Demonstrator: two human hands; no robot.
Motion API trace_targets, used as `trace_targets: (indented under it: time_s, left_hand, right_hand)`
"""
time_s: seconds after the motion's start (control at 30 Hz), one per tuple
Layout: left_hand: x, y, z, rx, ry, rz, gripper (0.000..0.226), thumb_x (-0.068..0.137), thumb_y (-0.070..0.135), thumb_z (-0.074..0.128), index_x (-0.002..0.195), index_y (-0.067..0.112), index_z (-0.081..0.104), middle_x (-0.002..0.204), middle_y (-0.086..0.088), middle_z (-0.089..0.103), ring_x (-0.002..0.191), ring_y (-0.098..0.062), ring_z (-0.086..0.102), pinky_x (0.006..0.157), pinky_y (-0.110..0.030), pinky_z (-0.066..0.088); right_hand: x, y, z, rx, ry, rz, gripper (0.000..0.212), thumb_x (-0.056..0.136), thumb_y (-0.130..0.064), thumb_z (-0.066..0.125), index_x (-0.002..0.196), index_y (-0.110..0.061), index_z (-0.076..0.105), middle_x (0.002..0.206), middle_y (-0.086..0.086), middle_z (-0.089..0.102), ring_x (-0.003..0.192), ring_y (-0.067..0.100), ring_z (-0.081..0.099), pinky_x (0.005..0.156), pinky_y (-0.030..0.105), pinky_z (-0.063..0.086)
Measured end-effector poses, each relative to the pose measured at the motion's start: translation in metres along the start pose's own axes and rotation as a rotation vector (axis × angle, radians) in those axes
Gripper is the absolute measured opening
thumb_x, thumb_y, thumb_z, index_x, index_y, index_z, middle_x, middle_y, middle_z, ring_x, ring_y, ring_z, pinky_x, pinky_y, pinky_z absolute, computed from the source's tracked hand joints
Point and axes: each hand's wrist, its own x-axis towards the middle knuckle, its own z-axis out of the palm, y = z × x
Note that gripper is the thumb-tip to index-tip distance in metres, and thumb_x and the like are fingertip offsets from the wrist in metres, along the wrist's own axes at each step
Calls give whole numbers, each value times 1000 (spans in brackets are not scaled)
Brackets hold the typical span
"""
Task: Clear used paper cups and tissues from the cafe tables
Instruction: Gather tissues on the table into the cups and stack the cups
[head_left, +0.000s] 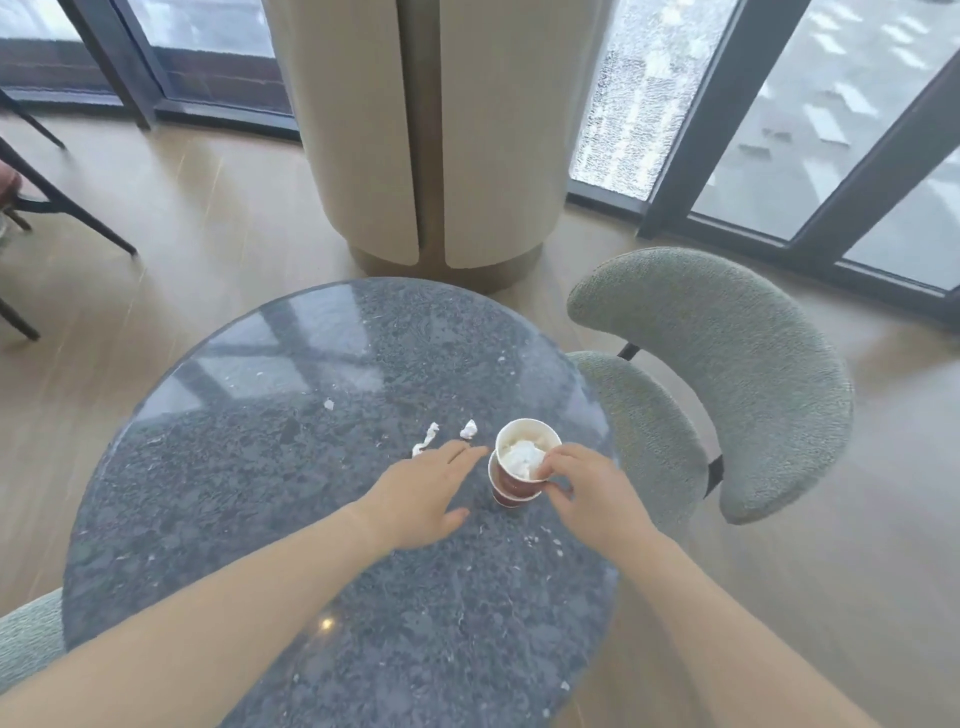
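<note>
Stacked red paper cups (511, 480) stand on the round dark stone table (260, 519), right of centre. The top cup holds crumpled white tissue (523, 458). My right hand (587, 493) grips the stack at its right side, fingers on the rim. My left hand (426, 493) lies flat and open just left of the cups, fingertips stretched toward two twisted tissue scraps (426, 439) (468, 429) on the table. A smaller scrap (328, 404) lies farther back.
A grey-green upholstered chair (727, 374) stands right of the table, and another chair's edge (28, 639) shows at the lower left. A beige pillar (436, 130) rises behind the table. Dark chair legs (62, 202) stand at far left. Tiny white crumbs dot the tabletop.
</note>
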Motion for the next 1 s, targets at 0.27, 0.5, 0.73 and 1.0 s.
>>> trace_targets:
  time_s: [0.27,0.5,0.73,1.0]
  left_hand:
    - [26,-38,32,184,-34,-73,63,90,32,51,143,20,19,146,1,26,125,-20,40,90,-37,49]
    - [59,-64,44,263,-4,-169,57,88,25,54,138,21,26,150,-2,18,127,-23,36,80,-36,50]
    - [77,-76,58,122,-135,-181,37,89,6,52,124,13,39,127,-8,36,105,-25,49,82,-38,50]
    - [76,-50,9,-291,186,-94,16,91,14,53,106,19,57,103,4,48,88,-13,54,81,-23,43]
  right_hand:
    - [13,11,39,-148,-77,-46,17,79,-24,69,94,-16,68,110,-6,61,108,17,49,67,37,53]
    - [45,16,42,-175,112,-90,15,65,-4,78,73,-13,69,89,1,68,86,28,63,51,30,49]
    - [47,29,44,-155,120,-85,18,64,-5,79,75,-15,69,89,-1,67,85,24,63,53,25,50]
    - [39,33,38,-81,20,-79,15,75,-9,73,86,-18,70,98,-5,66,96,22,59,54,33,52]
